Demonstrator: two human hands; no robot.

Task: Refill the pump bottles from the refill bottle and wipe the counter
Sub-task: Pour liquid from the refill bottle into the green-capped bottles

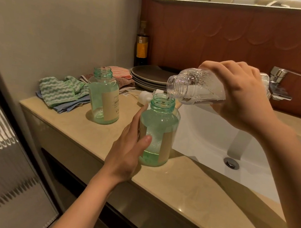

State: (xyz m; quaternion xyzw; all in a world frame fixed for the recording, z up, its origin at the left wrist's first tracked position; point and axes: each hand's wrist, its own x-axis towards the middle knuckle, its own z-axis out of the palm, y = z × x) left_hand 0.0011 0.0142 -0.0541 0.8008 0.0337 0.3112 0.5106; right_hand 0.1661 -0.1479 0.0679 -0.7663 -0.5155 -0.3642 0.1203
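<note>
The right hand [239, 92] grips the tilted refill bottle [190, 84], its mouth just above the open pump bottle [160, 125]. The left hand [126, 148], below it, clasps that bottle upright on the surface [72, 125].

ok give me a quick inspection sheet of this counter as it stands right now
surface: beige counter, no spill seen; white sink on its right
job's things: refill bottle tipped, pouring into the near green bottle; far green bottle open, nearly empty; white pump heads lying behind; striped cloths piled at the back left
clutter: stacked plates; dark bottle in the corner
grips: left hand holds the near green bottle; right hand holds the refill bottle
cables: nothing seen
surroundings: chrome tap, brown wall panel
</note>
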